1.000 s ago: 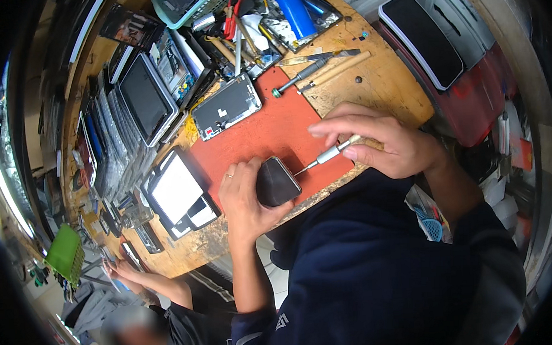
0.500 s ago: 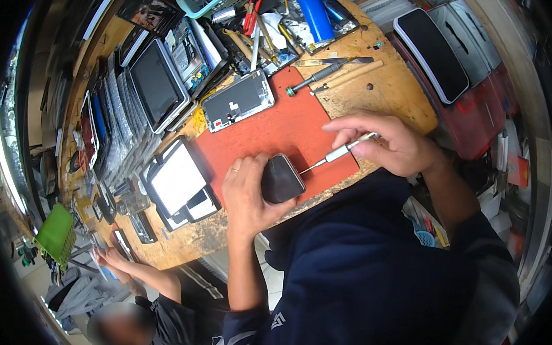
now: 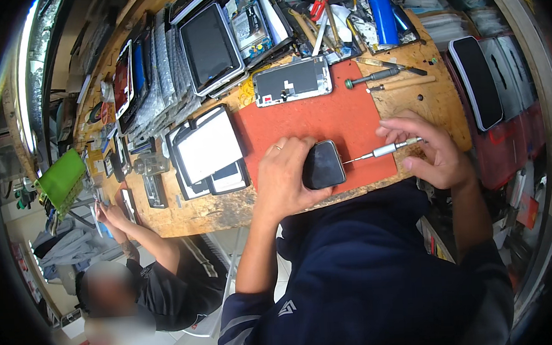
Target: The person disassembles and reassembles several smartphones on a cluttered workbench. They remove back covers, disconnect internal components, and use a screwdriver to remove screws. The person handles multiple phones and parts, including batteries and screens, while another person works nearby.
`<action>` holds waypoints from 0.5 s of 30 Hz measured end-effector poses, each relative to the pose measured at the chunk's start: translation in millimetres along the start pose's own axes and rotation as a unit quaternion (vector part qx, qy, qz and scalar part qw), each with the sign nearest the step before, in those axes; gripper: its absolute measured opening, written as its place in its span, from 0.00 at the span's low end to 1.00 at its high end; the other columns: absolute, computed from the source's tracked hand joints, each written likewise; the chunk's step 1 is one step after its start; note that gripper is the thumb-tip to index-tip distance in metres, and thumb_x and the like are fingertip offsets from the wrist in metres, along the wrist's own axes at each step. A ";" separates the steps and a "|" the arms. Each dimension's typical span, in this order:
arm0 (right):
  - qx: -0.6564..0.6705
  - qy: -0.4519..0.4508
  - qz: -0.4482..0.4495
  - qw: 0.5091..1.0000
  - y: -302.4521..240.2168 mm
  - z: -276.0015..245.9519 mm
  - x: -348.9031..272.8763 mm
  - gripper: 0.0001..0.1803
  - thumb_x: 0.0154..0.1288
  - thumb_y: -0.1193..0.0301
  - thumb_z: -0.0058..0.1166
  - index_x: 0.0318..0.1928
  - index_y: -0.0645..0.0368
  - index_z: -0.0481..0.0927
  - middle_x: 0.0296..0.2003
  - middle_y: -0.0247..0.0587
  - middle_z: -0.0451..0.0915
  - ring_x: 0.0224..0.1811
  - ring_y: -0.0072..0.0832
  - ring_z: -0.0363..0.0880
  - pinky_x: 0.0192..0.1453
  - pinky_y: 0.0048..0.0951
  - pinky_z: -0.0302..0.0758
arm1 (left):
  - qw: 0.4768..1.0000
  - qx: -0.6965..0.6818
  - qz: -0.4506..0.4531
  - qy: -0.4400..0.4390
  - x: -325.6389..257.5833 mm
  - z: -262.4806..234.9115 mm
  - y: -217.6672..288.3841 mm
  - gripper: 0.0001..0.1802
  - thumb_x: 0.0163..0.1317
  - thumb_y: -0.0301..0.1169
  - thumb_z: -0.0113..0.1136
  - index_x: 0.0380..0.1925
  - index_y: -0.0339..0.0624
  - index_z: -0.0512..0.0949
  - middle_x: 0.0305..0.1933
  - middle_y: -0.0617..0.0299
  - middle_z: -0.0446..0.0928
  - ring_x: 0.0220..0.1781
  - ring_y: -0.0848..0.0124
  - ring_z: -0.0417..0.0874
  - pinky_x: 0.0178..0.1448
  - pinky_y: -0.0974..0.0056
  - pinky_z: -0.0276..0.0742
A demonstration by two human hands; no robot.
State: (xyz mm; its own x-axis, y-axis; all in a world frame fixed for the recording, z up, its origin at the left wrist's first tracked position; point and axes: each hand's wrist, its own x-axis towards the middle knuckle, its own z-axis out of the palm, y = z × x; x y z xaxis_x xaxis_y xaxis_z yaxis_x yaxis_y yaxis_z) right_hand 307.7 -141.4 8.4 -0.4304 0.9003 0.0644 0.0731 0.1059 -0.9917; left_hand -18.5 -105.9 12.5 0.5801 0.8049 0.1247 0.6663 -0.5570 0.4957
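My left hand [image 3: 288, 175] is wrapped round a dark smartphone [image 3: 323, 165], fingers on its far side and thumb on the near side. The phone rests on the red-orange work mat [image 3: 273, 124]. My right hand [image 3: 437, 153] has the rear end of a slim silver precision screwdriver [image 3: 384, 150] among its bent fingers, while the thumb is apart from the handle. The thin shaft points left, its tip at the phone's right-hand edge. Whether it sits in a screw is too small to see.
A removed phone screen [image 3: 293, 82] lies along the mat's far edge. Beside it are another screwdriver [image 3: 371, 78] and a wooden-handled tool [image 3: 402, 84]. Left stand a white-screened tablet [image 3: 207, 145] and a framed tablet [image 3: 209, 48]. A co-worker's hands [image 3: 111, 215] are at the bench's left end.
The whole view has shifted, so the bench appears further right. My right thumb has come away from the screwdriver handle and the fingers have loosened. The left hand keeps its hold on the smartphone.
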 end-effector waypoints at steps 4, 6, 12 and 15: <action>0.006 -0.025 0.100 0.995 -5.2 -1.0 0.9 0.30 0.74 0.77 0.54 0.75 0.66 0.75 0.53 0.44 0.85 0.60 0.32 0.83 0.69 0.36 0.76 | 1.000 0.008 -0.007 -0.005 0.1 1.1 -0.3 0.42 0.34 0.39 0.84 0.55 0.42 0.80 0.44 0.53 0.81 0.48 0.48 0.83 0.55 0.48 0.79; 0.021 0.024 -0.007 0.999 -4.8 5.2 1.4 0.30 0.76 0.74 0.58 0.76 0.67 0.73 0.51 0.44 0.85 0.59 0.32 0.84 0.69 0.37 0.76 | 1.000 0.014 -0.002 0.000 0.8 1.8 0.1 0.40 0.35 0.39 0.83 0.53 0.41 0.81 0.43 0.53 0.81 0.47 0.48 0.83 0.53 0.48 0.79; -0.017 0.016 -0.067 0.997 -2.6 2.6 6.1 0.35 0.71 0.79 0.57 0.78 0.67 0.71 0.56 0.47 0.83 0.61 0.32 0.82 0.71 0.37 0.76 | 1.000 0.023 -0.004 0.000 1.5 2.0 1.9 0.40 0.32 0.39 0.83 0.51 0.40 0.81 0.41 0.53 0.80 0.43 0.50 0.82 0.49 0.50 0.78; 0.072 -0.015 0.119 0.990 -5.3 1.4 4.3 0.39 0.65 0.82 0.56 0.79 0.66 0.70 0.60 0.48 0.81 0.63 0.33 0.79 0.73 0.39 0.73 | 1.000 0.027 0.006 0.009 1.2 2.5 1.1 0.40 0.32 0.39 0.83 0.50 0.40 0.80 0.40 0.53 0.80 0.42 0.50 0.82 0.48 0.50 0.77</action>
State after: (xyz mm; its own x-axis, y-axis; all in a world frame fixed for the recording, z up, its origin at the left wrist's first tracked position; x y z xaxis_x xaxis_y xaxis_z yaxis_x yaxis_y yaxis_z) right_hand 304.2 -138.7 13.7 -0.4428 0.8794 -0.1748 0.0474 -0.1717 -0.9840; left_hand -15.9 -106.1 11.1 0.5807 0.8010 0.1458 0.6832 -0.5768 0.4478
